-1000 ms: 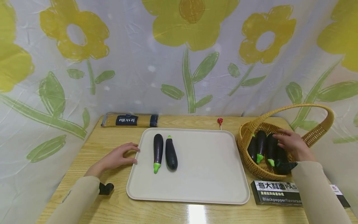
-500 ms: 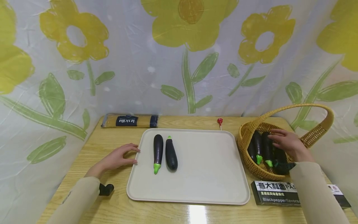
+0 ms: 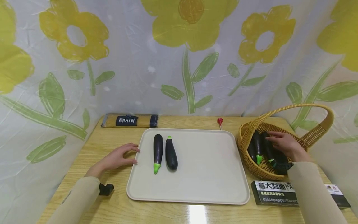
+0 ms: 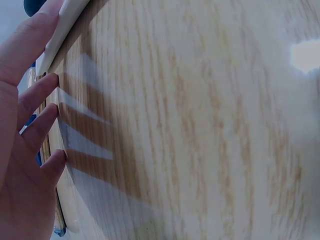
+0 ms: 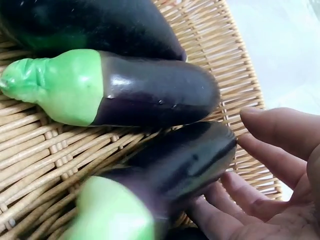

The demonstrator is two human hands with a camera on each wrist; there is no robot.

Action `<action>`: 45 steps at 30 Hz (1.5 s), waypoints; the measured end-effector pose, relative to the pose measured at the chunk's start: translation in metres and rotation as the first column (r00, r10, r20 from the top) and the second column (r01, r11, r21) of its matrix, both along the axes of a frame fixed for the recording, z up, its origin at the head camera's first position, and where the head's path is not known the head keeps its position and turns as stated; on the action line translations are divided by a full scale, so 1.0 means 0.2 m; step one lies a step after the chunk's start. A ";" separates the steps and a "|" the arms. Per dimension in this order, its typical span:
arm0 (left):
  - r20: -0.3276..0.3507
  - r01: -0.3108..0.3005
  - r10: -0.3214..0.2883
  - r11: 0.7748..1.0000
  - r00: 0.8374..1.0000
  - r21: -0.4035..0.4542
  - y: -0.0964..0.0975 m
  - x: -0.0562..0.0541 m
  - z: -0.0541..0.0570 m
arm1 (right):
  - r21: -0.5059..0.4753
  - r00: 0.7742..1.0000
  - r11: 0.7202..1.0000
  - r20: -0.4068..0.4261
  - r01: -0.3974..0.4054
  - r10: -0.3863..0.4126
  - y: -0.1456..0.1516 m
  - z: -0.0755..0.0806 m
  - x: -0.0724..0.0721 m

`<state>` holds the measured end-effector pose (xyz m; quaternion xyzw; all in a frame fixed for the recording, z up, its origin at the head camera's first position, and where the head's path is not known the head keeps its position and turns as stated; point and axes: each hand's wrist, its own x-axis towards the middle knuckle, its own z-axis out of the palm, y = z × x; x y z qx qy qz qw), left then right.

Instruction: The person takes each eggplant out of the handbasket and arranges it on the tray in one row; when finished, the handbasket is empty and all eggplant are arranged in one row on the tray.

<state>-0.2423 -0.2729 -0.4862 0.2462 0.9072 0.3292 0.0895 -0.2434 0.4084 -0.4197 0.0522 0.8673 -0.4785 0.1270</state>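
In the head view my right hand (image 3: 286, 144) reaches into the wicker basket (image 3: 253, 169), over several dark purple eggplants. Its fingertips touch the end of one eggplant (image 5: 185, 155) in the right wrist view, with the thumb apart from it; that eggplant's green cap is blurred. Another eggplant (image 5: 155, 92) lies alongside. My left hand (image 3: 117, 158) stays at the left rim of the cream tray (image 3: 207, 168), its fingers spread at the edge. Two eggplants lie side by side on the tray, one (image 3: 158, 152) cap toward me, the other (image 3: 171, 154) cap away.
A pasta packet (image 3: 130, 120) lies behind the tray at the left, and a red lollipop (image 3: 220, 121) behind it at the right. A black pasta box (image 3: 275, 194) lies before the basket, partly under my right sleeve. The basket's handle (image 3: 293, 107) arches above.
My right hand has shifted slightly left and toward me within the basket. The eggplants beneath it have shifted left, and one has turned. The left hand has not moved.
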 end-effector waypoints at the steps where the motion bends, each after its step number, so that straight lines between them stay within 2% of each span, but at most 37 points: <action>1: 0.001 0.000 0.000 1.000 1.000 0.000 0.00 0.00 0.00 | -0.003 1.000 1.000 0.000 -0.009 0.009 0.00 0.00 0.00; 7: 0.005 0.001 -0.001 1.000 1.000 0.007 0.00 0.00 0.01 | -0.060 0.999 0.998 -0.007 -0.033 0.033 0.01 -0.02 -0.01; 11: 0.003 0.000 0.000 1.000 1.000 0.005 0.01 0.00 0.01 | 0.049 0.998 0.997 -0.016 -0.060 0.061 -0.01 -0.02 -0.02; 15: 0.002 0.002 -0.002 1.000 1.000 0.003 0.01 0.00 0.01 | 0.179 0.996 0.980 -0.021 -0.084 0.089 -0.02 -0.01 -0.02; 23: 0.010 0.000 0.000 1.000 1.000 0.004 0.00 0.00 0.00 | 0.221 0.997 0.974 -0.046 -0.054 0.066 -0.02 0.05 0.01; 26: 0.010 0.003 -0.003 1.000 1.000 0.007 0.00 0.00 0.00 | 0.199 0.998 0.980 -0.059 -0.023 0.035 -0.02 0.08 0.02; 30: 0.004 0.009 -0.009 1.000 1.000 0.005 0.00 0.00 0.00 | 0.093 0.997 0.996 -0.073 0.008 -0.001 -0.01 0.10 0.06; 39: 0.003 0.004 -0.004 1.000 1.000 0.000 0.00 0.00 0.00 | -0.050 0.992 0.998 -0.125 -0.029 0.022 -0.04 0.14 0.16; 45: 0.005 0.006 -0.006 1.000 1.000 -0.001 0.00 0.00 0.01 | -0.175 0.982 0.983 -0.189 -0.060 0.026 -0.12 0.20 0.26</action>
